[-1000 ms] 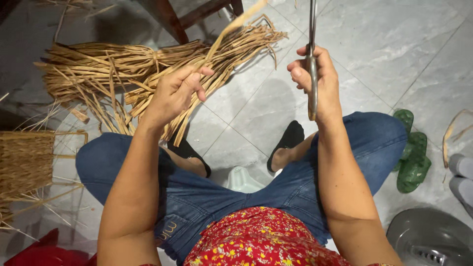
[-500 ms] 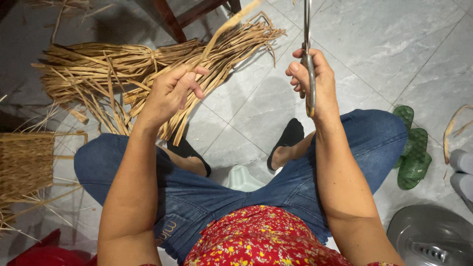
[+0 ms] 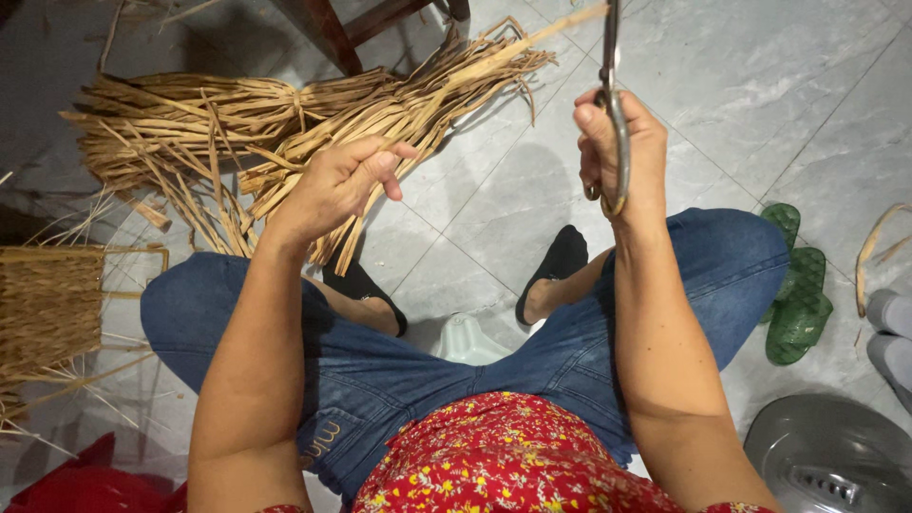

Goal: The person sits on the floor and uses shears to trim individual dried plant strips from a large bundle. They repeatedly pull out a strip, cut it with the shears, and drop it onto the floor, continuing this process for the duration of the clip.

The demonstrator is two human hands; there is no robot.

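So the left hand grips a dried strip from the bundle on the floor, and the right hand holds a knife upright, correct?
Not quite. In the head view the right hand holds metal scissors upright, fingers through the handle loops, not a knife. The rest stands: the left hand grips a dried strip that runs up from it above the bundle on the floor.

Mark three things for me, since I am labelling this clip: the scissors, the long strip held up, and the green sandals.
scissors [image 3: 616, 142], head view, on the metal handle loop in the right hand.
long strip [image 3: 494, 59], head view, mid-length above the bundle.
green sandals [image 3: 798, 285], head view, on the sole.
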